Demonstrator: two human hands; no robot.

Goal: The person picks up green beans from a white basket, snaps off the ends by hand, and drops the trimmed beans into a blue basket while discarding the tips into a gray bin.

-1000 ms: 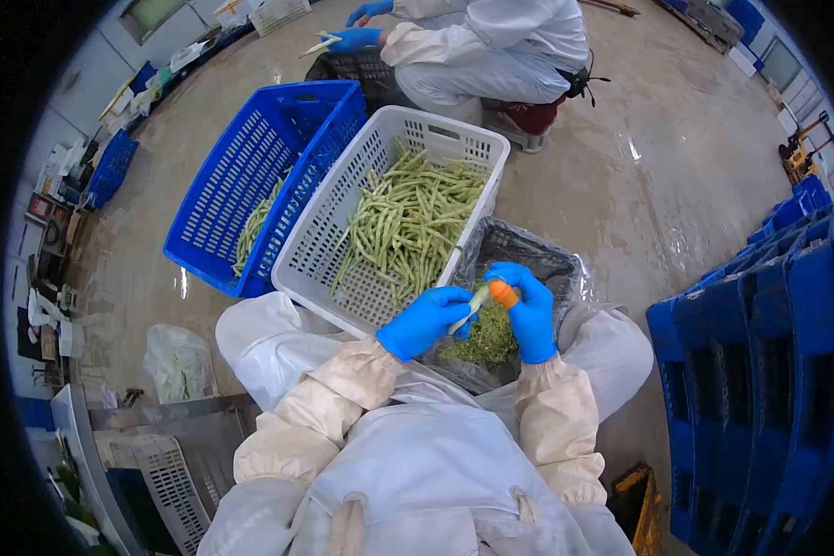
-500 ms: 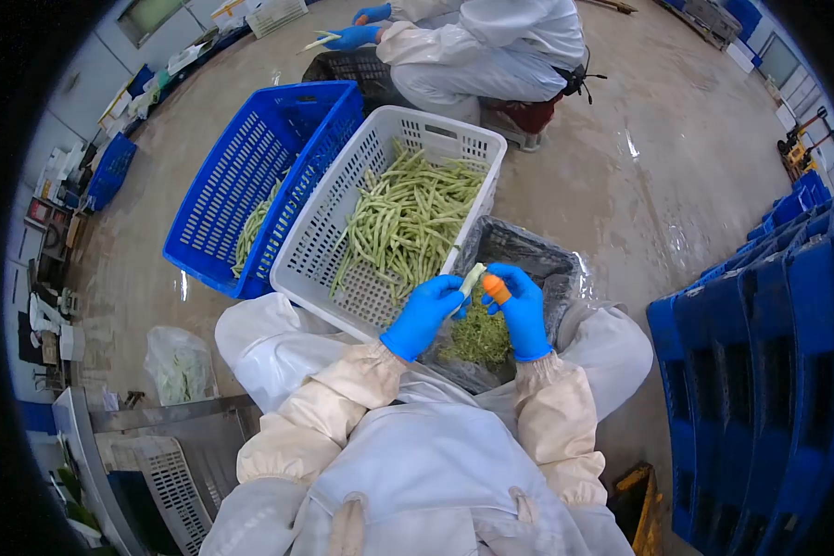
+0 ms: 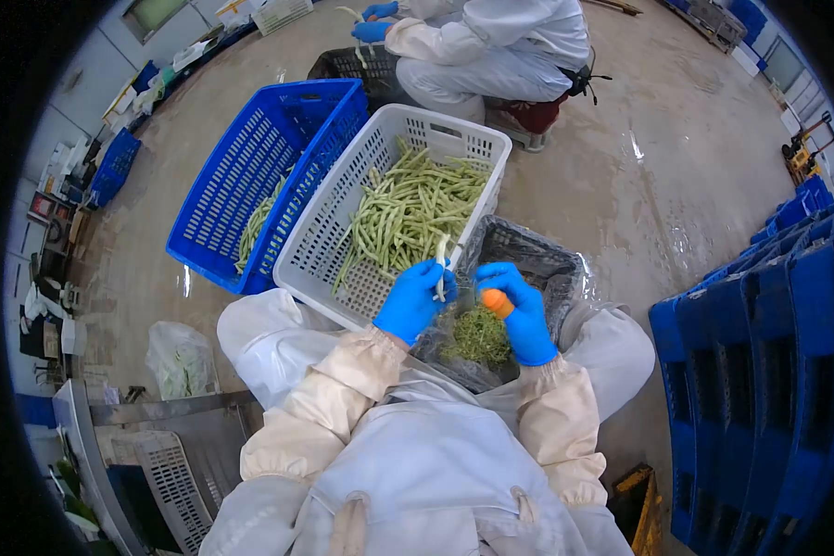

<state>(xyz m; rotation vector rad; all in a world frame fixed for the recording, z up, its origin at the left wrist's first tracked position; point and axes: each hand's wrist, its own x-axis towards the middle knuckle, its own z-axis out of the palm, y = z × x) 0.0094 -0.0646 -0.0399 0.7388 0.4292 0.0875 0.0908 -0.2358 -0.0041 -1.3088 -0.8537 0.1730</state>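
Observation:
My left hand, in a blue glove, holds a pale green bean above the near right edge of the white crate. Many green beans lie in that crate. My right hand, also gloved in blue, has an orange cover on its thumb, and its fingers are curled; whether a small item sits in them is hidden. Below both hands, a dark bin lined with plastic holds green trimmings.
A blue crate with some beans stands left of the white one. Beyond, a seated co-worker in blue gloves holds beans over a black crate. Blue pallets stand at right, a plastic bag at left.
My hands have moved apart: the left has shifted left with the bean, now more upright, and the right stays over the bin. The co-worker's hands have shifted slightly.

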